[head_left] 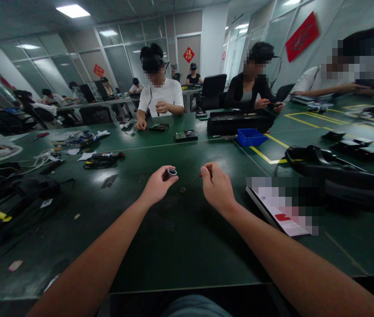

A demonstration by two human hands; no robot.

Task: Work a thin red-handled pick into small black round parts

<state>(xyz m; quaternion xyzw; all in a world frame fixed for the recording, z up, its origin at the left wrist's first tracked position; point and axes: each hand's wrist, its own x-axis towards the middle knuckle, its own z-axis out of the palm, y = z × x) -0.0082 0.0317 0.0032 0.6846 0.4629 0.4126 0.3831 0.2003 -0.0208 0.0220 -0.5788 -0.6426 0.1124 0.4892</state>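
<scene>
My left hand (157, 186) is closed around a small black cylindrical part with a silver rim (170, 173), held just above the green table (180, 237). My right hand (216, 187) pinches a thin screwdriver with a red handle (197, 177); its tip points down and left toward a small round ring (183, 190) lying on the table between the two hands. Both forearms reach in from the bottom of the view.
A blue bin (251, 137) and a long black tray (239, 121) sit beyond my hands. Black headsets (332, 169) and a blurred paper lie right. Cables, bags and a black tool (102, 160) lie left. Other people sit across the table, circuit boards (186, 135) before them.
</scene>
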